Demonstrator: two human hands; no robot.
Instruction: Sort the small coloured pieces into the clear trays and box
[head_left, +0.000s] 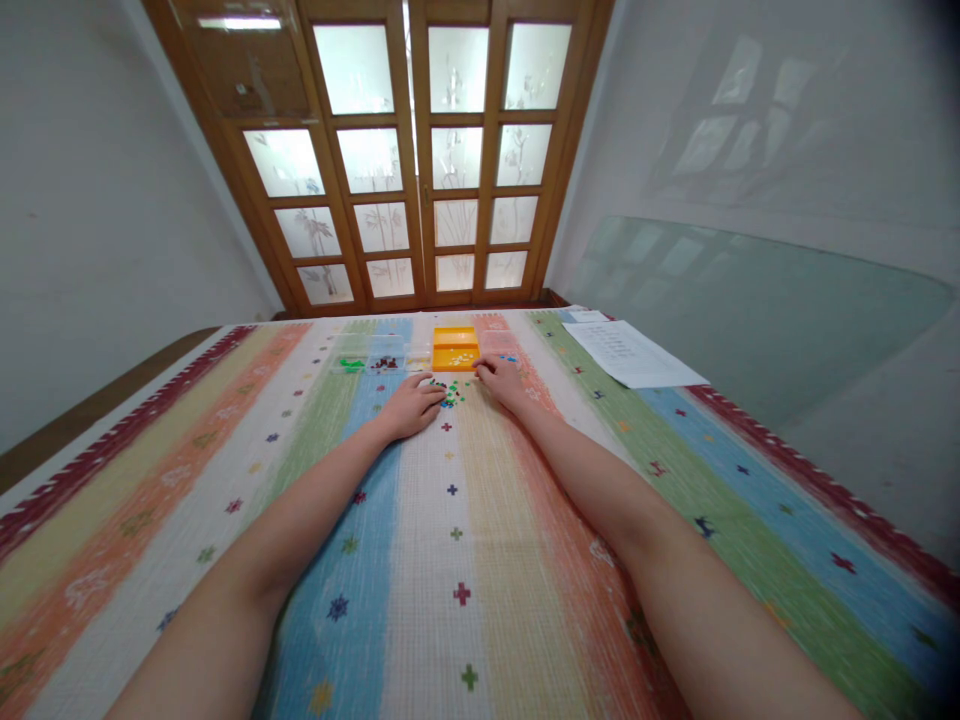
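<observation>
A small heap of coloured beads [451, 393] is noted on the striped cloth [450, 560] of the bench, just on the near side of an orange tray [455, 349]. The heap lies between the two hands. The left hand [411, 405] is laid to its left, fingers pressed together and curled, tips at the heap's edge. The right hand [501, 380] is set to its right and slightly beyond, fingers bent down beside the tray's corner. Whether a bead is pinched by either hand cannot be told. Both hands are about equally near. Clear compartment boxes [379, 355] are ranged left of the tray.
</observation>
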